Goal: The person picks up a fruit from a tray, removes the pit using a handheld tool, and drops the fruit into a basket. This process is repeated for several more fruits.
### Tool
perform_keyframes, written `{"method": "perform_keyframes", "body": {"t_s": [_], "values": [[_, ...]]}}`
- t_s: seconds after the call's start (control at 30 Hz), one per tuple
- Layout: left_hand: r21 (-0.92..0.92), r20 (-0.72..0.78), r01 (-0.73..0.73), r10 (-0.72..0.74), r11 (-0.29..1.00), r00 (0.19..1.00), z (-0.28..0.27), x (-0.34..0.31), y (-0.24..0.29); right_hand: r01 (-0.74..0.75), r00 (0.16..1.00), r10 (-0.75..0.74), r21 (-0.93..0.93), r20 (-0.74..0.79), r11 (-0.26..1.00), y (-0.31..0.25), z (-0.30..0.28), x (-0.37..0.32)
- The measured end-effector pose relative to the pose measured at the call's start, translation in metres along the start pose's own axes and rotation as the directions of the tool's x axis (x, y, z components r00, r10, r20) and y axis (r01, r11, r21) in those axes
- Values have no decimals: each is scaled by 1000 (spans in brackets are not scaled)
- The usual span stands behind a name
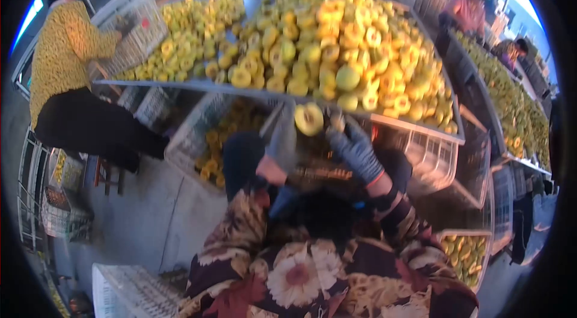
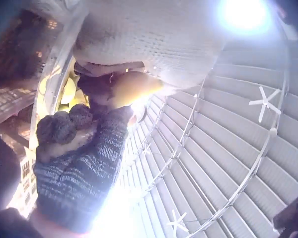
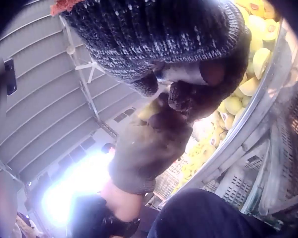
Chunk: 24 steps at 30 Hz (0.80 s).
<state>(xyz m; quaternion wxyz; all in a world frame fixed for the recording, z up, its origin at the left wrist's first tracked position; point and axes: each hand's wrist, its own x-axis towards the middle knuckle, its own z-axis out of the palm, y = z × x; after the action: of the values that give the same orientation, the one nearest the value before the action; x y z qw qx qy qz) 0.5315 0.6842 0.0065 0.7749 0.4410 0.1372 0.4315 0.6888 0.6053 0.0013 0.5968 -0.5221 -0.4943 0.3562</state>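
Observation:
In the head view my left hand (image 1: 281, 140), in a pale grey glove, holds a yellow peach half (image 1: 309, 119) with its cut face and brown centre showing. My right hand (image 1: 359, 152), in a dark knit glove, is close beside it. The right wrist view shows the right fingers curled round a short tool with a rounded handle (image 3: 188, 73); its working end is hidden. Just below it, the left hand (image 3: 151, 151) has part of the fruit (image 3: 148, 111) in its fingers. From the left wrist, the fruit (image 2: 134, 88) appears between both gloves.
A large raised table (image 1: 198, 85) piled with peach halves (image 1: 360, 47) stands in front. Plastic crates (image 1: 421, 152) are under its edge, one at left (image 1: 186, 152) holding fruit. A person in a yellow top (image 1: 69, 47) handles a crate at left; others work at right.

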Motion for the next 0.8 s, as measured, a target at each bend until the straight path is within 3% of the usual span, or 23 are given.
{"method": "perform_keyframes", "body": {"t_s": [0.03,0.07,0.1,0.13,0.17,0.23,0.27,0.3,0.33,0.37,0.4,0.43,0.5,0.53,0.57,0.6,0.67,0.7,0.73,0.77,0.8], "values": [[-441,-19,218,-252,870,967,0,2,4,-173,985,173,109,18,979,-5,3,-7],[-448,-11,200,-229,871,973,-4,2,7,-329,944,326,212,48,920,-7,4,-11],[-210,-28,18,-24,978,999,-13,0,1,-296,954,291,73,72,952,-4,7,-10],[-218,-35,24,-32,976,999,-26,1,-4,-248,961,254,-65,113,967,1,13,-8],[-227,-43,29,-40,973,998,-39,3,-9,-321,930,349,-209,118,924,2,21,-6],[-293,-123,19,-57,956,991,-55,4,-20,17,996,33,-518,88,855,16,34,-7],[-332,-208,-28,-45,943,977,-62,4,-20,212,977,-152,-628,149,749,22,48,-3],[-305,-153,42,-93,951,984,-89,10,-39,176,984,-120,-631,131,755,20,60,-1],[-69,-115,-48,40,996,993,-113,17,-61,265,964,-196,-698,179,666,30,68,4],[-114,-47,-107,102,988,994,-115,16,-55,328,945,-240,-662,224,674,37,72,7],[-387,-55,-5,-17,922,998,-109,15,-40,266,961,-140,-669,237,694,33,78,8],[-249,-89,-86,65,965,994,-111,12,-39,213,959,-28,-654,282,726,33,82,14],[56,-154,-223,229,973,961,-118,11,-39,663,738,-290,-578,609,476,102,50,22],[-136,-200,-191,161,972,966,-111,5,-25,787,617,-336,-554,712,271,108,50,31],[-334,-245,-173,92,927,965,-106,-1,-10,640,723,-253,-485,643,596,101,63,38],[-510,-288,-173,22,843,957,-102,-7,5,400,800,-113,-383,589,833,88,70,40],[-439,-326,-266,124,858,937,-111,-1,-11,-19,851,131,-220,509,975,74,74,41],[-462,-5,-197,220,865,976,-106,-17,7,-141,873,208,-181,442,973,67,81,46],[-353,-79,-238,225,905,971,-96,-19,13,86,898,87,-366,431,927,54,80,46],[-223,-191,-245,204,943,960,-93,-18,20,147,913,-7,-313,407,938,46,78,44],[-105,-270,-210,175,972,947,-89,-14,19,213,929,-59,-396,366,893,39,76,41]]}}
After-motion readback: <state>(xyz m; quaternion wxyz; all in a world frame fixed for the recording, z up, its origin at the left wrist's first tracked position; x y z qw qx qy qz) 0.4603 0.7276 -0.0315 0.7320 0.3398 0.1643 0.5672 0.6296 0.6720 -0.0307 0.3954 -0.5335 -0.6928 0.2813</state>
